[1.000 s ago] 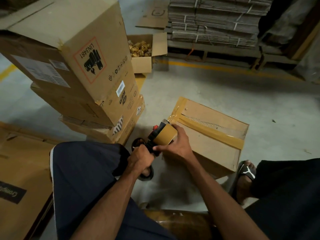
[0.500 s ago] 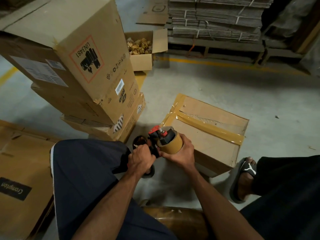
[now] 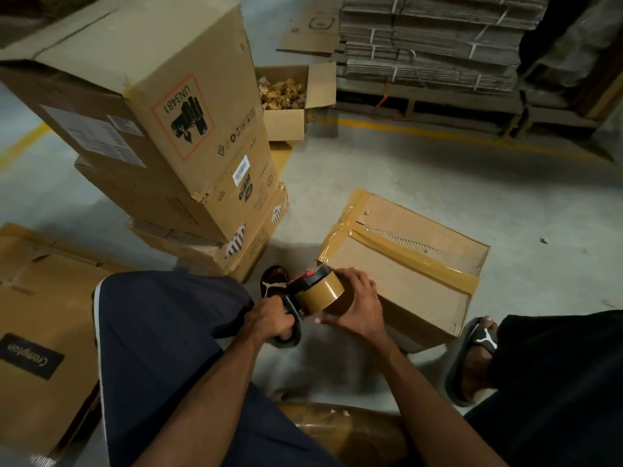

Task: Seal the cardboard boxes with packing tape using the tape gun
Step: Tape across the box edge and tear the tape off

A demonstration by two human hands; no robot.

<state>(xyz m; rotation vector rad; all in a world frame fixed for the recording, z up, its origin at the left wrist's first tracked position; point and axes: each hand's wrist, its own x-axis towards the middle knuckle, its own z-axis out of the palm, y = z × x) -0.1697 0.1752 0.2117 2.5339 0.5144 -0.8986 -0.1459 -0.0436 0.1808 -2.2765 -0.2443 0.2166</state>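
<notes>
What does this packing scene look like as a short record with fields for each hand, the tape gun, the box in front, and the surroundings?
left hand: left hand grips the tape gun's handle
right hand: right hand wraps around the tape roll
tape gun: tape gun held at the near left corner of the box
box: cardboard box on the floor, one brown tape strip across its top, a jagged seam gap beside it
surroundings: stacked boxes to the left; small open box behind; bundled flat cardboard on a pallet
</notes>
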